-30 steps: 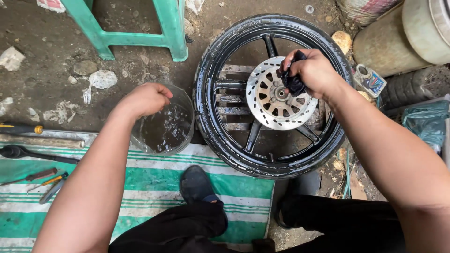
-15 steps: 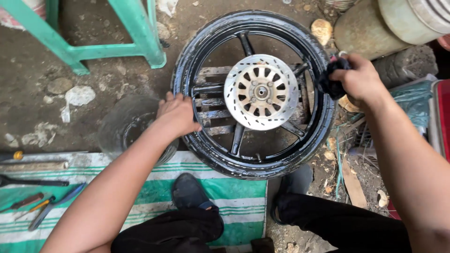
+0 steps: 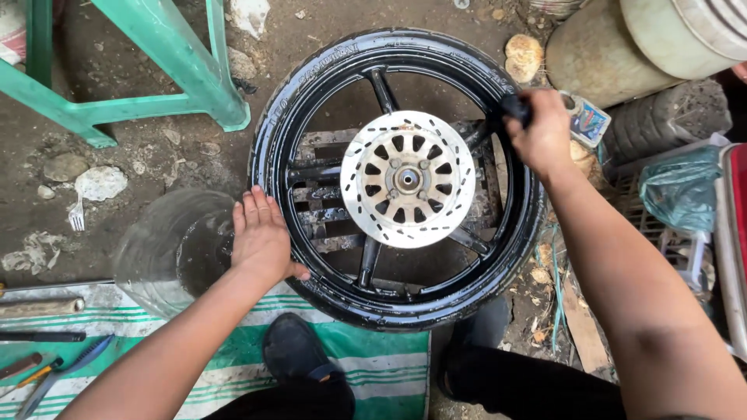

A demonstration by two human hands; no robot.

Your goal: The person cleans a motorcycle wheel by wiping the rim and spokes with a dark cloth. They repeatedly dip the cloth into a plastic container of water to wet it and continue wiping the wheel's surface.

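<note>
Right hand: your right hand (image 3: 542, 134) is closed around a small black brush or rag (image 3: 515, 106), pressed on the tyre's upper right rim.
Left hand: your left hand (image 3: 261, 237) lies open, fingers flat on the tyre's left edge.
Wheel: the black motorcycle wheel (image 3: 398, 179) lies flat on the ground, axle pointing up at you.
Disc: 1 silver brake disc (image 3: 408, 179) faces up at the hub.
Beside: a clear basin (image 3: 167, 249) sits left of your left hand, a green stool (image 3: 167, 62) beyond it.

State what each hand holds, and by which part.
Right hand grips a small black object, mostly hidden in the fist. Left hand holds nothing; it rests flat on the tyre.
</note>
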